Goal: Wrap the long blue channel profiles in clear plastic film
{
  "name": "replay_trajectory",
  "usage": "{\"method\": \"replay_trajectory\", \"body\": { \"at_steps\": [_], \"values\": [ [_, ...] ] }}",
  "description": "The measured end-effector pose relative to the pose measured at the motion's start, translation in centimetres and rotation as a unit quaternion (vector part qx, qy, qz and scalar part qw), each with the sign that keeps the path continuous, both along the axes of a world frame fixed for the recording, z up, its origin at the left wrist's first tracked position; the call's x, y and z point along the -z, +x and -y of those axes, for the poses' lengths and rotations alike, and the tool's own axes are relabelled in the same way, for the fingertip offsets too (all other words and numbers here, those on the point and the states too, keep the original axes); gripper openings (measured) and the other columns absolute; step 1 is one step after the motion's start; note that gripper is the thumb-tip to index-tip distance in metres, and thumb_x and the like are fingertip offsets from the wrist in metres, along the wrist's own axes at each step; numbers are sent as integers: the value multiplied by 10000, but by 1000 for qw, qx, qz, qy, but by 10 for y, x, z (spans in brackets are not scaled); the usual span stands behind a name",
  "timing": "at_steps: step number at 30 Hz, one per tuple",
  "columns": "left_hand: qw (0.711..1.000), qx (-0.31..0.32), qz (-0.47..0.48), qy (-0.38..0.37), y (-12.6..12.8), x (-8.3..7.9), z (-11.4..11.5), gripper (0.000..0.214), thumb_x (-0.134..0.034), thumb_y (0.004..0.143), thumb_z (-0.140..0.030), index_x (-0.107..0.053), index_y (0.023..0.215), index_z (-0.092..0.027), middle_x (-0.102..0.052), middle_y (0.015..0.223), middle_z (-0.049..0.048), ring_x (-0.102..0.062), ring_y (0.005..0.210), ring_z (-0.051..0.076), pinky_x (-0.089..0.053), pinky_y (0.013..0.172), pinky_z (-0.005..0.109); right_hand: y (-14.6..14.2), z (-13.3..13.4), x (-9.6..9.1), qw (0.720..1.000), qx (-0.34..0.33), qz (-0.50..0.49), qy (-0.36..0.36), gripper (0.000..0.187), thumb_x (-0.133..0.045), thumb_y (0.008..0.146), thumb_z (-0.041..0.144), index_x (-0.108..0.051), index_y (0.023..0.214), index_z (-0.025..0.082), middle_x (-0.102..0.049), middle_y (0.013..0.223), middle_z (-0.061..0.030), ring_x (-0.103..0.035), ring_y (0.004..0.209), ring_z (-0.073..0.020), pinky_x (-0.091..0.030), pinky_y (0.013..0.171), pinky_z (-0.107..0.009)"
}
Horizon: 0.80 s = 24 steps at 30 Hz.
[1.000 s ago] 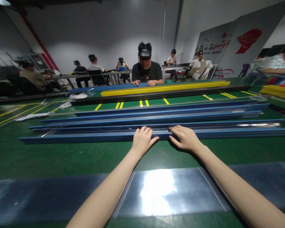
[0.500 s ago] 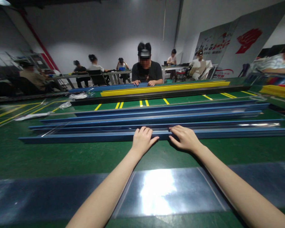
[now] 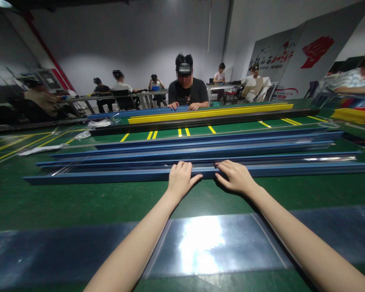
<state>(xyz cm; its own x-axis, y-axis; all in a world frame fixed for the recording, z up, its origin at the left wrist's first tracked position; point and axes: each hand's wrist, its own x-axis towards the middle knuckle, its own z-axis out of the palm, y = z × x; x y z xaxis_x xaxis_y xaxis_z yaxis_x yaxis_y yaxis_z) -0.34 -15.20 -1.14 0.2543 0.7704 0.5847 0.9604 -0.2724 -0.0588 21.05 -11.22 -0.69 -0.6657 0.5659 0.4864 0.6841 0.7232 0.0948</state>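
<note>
From the left, a pale sheet (image 3: 42, 150) lies on the green table (image 3: 79, 207), and just right of it starts a row of blue channels (image 3: 200, 151). The nearest blue channel (image 3: 109, 177) lies lengthwise across the table, roughly parallel with its far edge, its right end running out of view. The step in hand looks like steadying this channel near its middle; any shift of so long a piece would call for both hands to act together, so that neither end swings into its neighbours.

The left hand (image 3: 181, 178) is partly curled over the channel's near wall, fingers reaching past the rim, thumb spread rightward along the near face. A short gap further right, the right hand (image 3: 235, 176) pinches the same wall, fingers bent over the top and thumb outside. How hard either presses, I cannot tell. Towards the table's near side, under the forearms, a glossy flat strip (image 3: 231, 247) runs from left to right, touched by neither hand.
</note>
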Motion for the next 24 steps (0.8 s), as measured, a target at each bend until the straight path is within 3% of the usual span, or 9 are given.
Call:
{"method": "replay_trajectory", "body": {
  "at_steps": [24],
  "values": [
    [999, -31, -1, 12, 0, -1, 2, 409, -465, 755, -578, -535, 782, -175, -559, 811, 77, -475, 788, 222, -318, 652, 323, 0, 0, 0, 1000, 2, -2, 2, 261, -414, 819, 317, -601, 912, 161, -635, 981, -97, -553, 903, -199, -434, 721, -290]
  ]
}}
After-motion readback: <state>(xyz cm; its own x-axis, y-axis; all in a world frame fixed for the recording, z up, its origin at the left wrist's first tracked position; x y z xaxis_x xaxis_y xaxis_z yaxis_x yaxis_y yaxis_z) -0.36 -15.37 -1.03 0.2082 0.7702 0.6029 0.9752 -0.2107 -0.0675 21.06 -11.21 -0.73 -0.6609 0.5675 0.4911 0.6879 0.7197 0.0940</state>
